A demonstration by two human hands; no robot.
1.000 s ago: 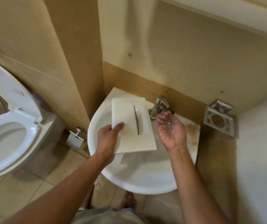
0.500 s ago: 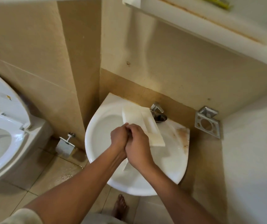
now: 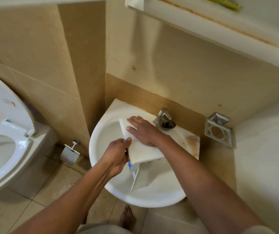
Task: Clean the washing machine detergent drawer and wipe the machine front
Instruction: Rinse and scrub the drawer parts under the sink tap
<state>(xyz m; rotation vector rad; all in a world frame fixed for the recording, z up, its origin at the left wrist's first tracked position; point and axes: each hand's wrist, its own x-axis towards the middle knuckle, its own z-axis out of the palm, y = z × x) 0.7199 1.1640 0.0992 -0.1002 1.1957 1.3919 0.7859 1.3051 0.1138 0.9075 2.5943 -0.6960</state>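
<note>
Two hands meet on the detergent drawer, held over the sink. My right hand lies flat on its top face, fingers straight and slightly spread. My left hand grips the drawer's near left edge, thumb on top and the other fingers curled underneath.

Half a second ago both hands were bunched together at the drawer's near end. Since then the right hand has slid up toward the tap and flattened out, and a blue label now shows beneath the drawer.

The drawer is smooth white plastic, a flat rectangular slab with a thin-walled part hanging below into the basin. The sink is glossy white ceramic, rounded at the front, with brown staining on its right ledge. The tap is dull chrome.

Farther out are beige wall tiles, a square metal holder on the right, and a white toilet with its lid up on the left.
</note>
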